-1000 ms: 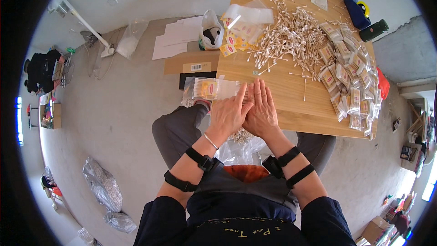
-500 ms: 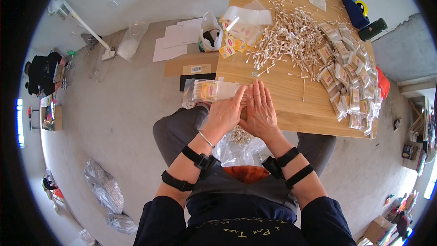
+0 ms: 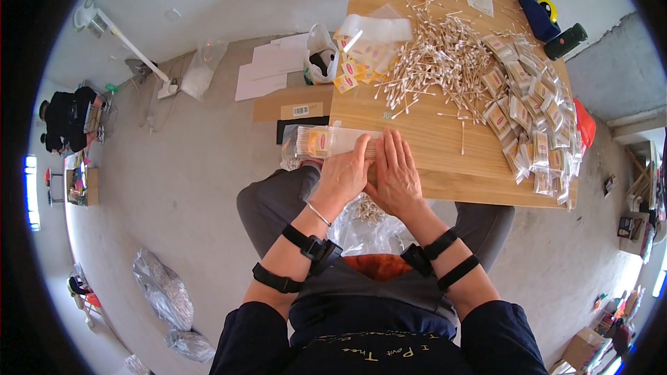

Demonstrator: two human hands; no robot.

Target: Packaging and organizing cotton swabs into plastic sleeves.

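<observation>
At the table's near left edge lies a clear bag (image 3: 292,146) with cotton swabs (image 3: 303,142) and a yellow-orange label card (image 3: 319,141) in it. A white strip (image 3: 347,139) stretches from the card towards my hands. My left hand (image 3: 345,172) is closed over a bundle of swabs at the right end, its lower fingers hidden beneath. Beside it, touching, my right hand (image 3: 397,170) lies with its fingers straight and together against the swabs' ends. A few swab sticks show between the hands.
Loose swabs (image 3: 445,62) are heaped on the wooden table (image 3: 431,146). Filled packets (image 3: 535,118) pile up at right; label cards (image 3: 347,80) and clear bags (image 3: 379,31) lie at left. A tape dispenser (image 3: 538,17) stands far right. More swabs (image 3: 368,208) sit in plastic on my lap.
</observation>
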